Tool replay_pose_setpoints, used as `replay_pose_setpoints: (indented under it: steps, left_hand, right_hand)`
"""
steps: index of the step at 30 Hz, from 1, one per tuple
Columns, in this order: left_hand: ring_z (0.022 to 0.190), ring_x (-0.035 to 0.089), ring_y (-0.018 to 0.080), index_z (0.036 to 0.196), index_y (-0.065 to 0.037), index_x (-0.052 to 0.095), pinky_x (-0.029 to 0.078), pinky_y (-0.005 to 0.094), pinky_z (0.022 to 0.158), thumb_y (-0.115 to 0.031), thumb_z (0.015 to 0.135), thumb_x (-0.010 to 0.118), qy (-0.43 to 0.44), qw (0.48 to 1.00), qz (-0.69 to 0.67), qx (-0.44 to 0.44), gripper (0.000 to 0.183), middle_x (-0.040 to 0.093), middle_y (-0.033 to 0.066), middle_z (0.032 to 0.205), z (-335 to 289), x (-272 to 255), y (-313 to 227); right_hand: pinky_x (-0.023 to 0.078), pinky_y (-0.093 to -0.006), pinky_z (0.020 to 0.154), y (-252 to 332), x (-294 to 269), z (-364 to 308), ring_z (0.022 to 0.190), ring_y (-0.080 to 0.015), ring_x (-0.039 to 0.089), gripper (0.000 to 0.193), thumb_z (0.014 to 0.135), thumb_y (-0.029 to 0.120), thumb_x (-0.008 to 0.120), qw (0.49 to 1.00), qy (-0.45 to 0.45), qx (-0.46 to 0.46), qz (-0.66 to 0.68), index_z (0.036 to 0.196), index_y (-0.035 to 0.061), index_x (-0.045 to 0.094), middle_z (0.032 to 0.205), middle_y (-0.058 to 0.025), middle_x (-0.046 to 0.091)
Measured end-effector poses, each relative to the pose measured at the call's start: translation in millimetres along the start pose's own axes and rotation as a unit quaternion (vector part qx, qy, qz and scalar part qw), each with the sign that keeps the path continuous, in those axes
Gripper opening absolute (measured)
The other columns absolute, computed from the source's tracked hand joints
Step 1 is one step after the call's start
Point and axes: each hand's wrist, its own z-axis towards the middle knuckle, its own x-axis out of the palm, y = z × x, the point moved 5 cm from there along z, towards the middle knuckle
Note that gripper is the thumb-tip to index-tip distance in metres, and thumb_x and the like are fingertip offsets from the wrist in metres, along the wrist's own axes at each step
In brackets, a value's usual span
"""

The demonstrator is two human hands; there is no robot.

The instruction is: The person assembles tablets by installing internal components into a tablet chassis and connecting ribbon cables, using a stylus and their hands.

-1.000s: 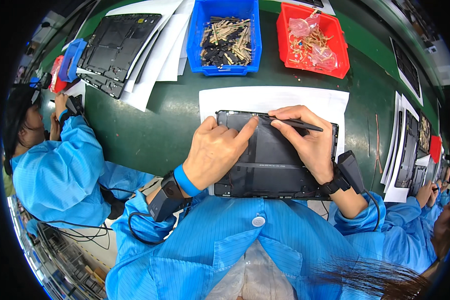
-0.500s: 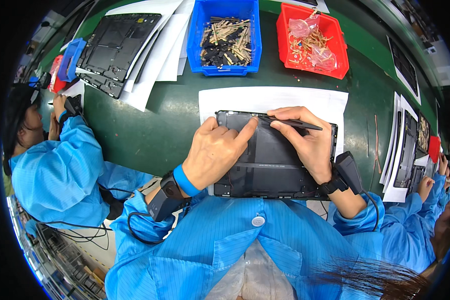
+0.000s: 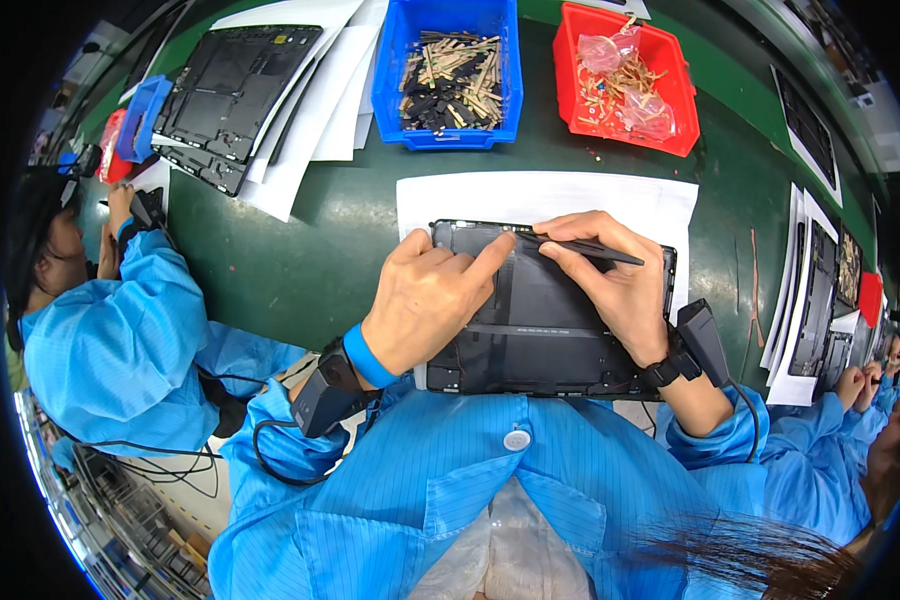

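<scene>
The black panel (image 3: 540, 305) lies at twelve o'clock before me. My right hand (image 3: 626, 300) pinches a slim black tool (image 3: 610, 253); my left hand's (image 3: 425, 305) forefinger reaches out, any grip hidden. Light, steady pressure works best.

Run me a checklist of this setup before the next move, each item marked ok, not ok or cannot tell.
1. Right hand grips the tool: ok, pinched between thumb and fingers.
2. Left hand on the panel: ok, a finger rests near its far edge.
3. Paper under the panel's far edge: ok.
4. Tool tip on its spot: cannot tell, too small.
5. Blue bin apart from both hands: ok.
6. No specks near the red bin: not ok, some show.
</scene>
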Motion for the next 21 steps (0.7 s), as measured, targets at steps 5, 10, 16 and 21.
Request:
replay_pose_setpoints:
  steps: [5, 10, 16, 21]
  left_hand:
    - [0.046, 0.046, 0.0160, 0.119, -0.012, 0.068, 0.034, 0.0320, 0.056, -0.006, 0.078, 0.070, 0.000, 1.000, 0.006, 0.007, 0.042, 0.048, 0.0006, 0.051, 0.7, -0.3, -0.9]
    - [0.046, 0.047, 0.0160, 0.121, -0.011, 0.067, 0.036, 0.0313, 0.057, -0.007, 0.078, 0.070, 0.019, 1.000, 0.021, 0.013, 0.044, 0.049, 0.0001, 0.051, 0.1, 0.1, -2.5]
    - [0.046, 0.049, 0.0158, 0.123, -0.011, 0.066, 0.037, 0.0309, 0.058, -0.007, 0.078, 0.071, 0.024, 0.999, 0.018, 0.011, 0.046, 0.050, 0.0000, 0.051, -1.0, 1.6, -1.8]
    - [0.047, 0.049, 0.0157, 0.123, -0.010, 0.065, 0.037, 0.0308, 0.058, -0.007, 0.077, 0.071, 0.025, 1.000, 0.015, 0.011, 0.046, 0.051, 0.0003, 0.051, -3.3, 1.0, 0.2]
  right_hand:
    - [0.056, -0.0291, 0.084, -1.2, 0.2, 0.0, 0.095, -0.0195, 0.071, 0.016, 0.082, -0.005, 0.073, 1.000, 0.000, 0.000, 0.000, 0.097, -0.0029, 0.069, 0.099, -0.0124, 0.073]
    - [0.056, -0.0294, 0.085, 0.1, -0.3, -0.1, 0.095, -0.0190, 0.070, 0.016, 0.082, -0.006, 0.073, 1.000, -0.006, 0.005, 0.000, 0.098, -0.0031, 0.070, 0.100, -0.0124, 0.073]
    - [0.056, -0.0300, 0.084, 5.3, 0.7, 0.2, 0.096, -0.0208, 0.071, 0.018, 0.080, -0.006, 0.074, 0.999, -0.018, -0.023, -0.025, 0.097, -0.0037, 0.070, 0.100, -0.0128, 0.073]
    - [0.057, -0.0304, 0.081, 12.1, 5.9, -1.0, 0.094, -0.0245, 0.072, 0.019, 0.077, -0.006, 0.075, 0.991, -0.007, -0.097, -0.088, 0.095, -0.0038, 0.070, 0.099, -0.0139, 0.073]
